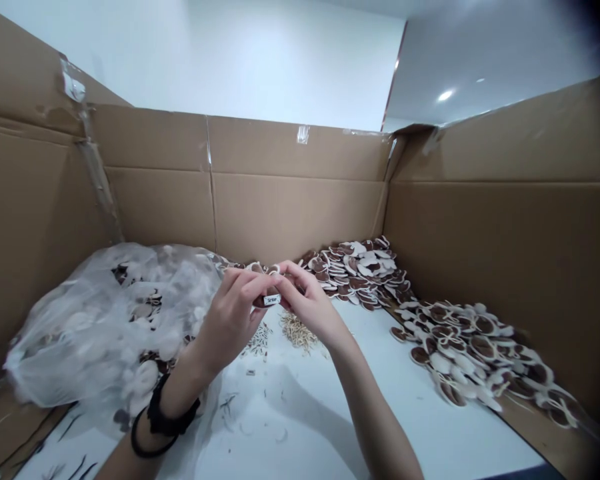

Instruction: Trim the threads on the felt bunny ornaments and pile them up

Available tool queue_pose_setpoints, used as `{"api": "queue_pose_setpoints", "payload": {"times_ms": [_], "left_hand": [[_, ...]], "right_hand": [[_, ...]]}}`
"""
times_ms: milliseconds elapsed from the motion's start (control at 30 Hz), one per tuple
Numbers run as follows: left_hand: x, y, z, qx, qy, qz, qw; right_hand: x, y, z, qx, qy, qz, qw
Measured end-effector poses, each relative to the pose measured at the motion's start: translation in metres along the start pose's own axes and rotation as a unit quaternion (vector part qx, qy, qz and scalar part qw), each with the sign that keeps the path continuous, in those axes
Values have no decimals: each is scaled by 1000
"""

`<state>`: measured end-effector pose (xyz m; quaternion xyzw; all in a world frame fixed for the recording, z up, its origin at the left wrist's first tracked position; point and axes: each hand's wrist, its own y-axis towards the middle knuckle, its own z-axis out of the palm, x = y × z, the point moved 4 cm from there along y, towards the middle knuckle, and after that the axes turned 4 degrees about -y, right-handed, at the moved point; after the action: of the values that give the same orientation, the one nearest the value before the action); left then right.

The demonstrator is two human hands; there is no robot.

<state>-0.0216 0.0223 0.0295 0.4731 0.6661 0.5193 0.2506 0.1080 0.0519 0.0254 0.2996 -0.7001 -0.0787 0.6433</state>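
Note:
Both hands meet above the middle of the white table. My left hand [236, 313] has its fingers closed round a small brown piece with a white lettered label [272, 300]. At the other side of the piece, my right hand [307, 298] pinches near a pale loop [275, 269] at its top. Fingers hide most of the piece, so its full shape cannot be told. Below the hands lie a pile of small yellowish bits [299, 333] and a pile of small grey-white bits [258, 339].
A translucent plastic bag [95, 313] of brown and white pieces spreads on the left. Brown oval pieces with white edges and strings form heaps at the back right [350, 267] and right [473, 353]. Tall cardboard walls [300, 200] surround the white table [390, 393]. Dark thread scraps [80, 467] lie front left.

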Motion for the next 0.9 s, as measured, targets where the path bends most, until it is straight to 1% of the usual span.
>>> {"api": "queue_pose_setpoints", "payload": {"times_ms": [67, 133, 200, 267, 333, 400, 433, 500, 600, 767, 900], "left_hand": [[4, -1, 0, 7, -50, -19, 999], [11, -2, -2, 3, -112, -57, 992], [18, -3, -6, -11, -161, -109, 981], [25, -3, -10, -16, -192, -176, 965], [31, -3, -11, 14, -213, -256, 943], [34, -4, -9, 73, -225, -325, 916], [34, -4, -8, 105, -230, -345, 904], [32, -5, -4, 158, -248, -363, 884], [30, -6, 1, 192, -278, -365, 867], [32, -10, 5, 187, -289, -369, 863], [35, -9, 5, 135, -304, -392, 857]], "right_hand": [[-4, 1, 0, -21, 17, 8, 1000], [-7, 3, -2, -41, 19, 7, 999], [-9, 3, -5, -60, 4, -5, 998], [-9, 3, -7, -72, -16, -16, 997], [-8, 3, -8, -80, -35, -23, 996], [-8, 3, -8, -86, -46, -22, 995], [-8, 3, -8, -89, -50, -21, 995], [-8, 4, -7, -89, -53, -19, 994], [-10, 4, -6, -80, -48, -21, 995], [-11, 5, -6, -72, -35, -35, 996], [-8, 5, -2, -69, -18, -51, 996]]}}
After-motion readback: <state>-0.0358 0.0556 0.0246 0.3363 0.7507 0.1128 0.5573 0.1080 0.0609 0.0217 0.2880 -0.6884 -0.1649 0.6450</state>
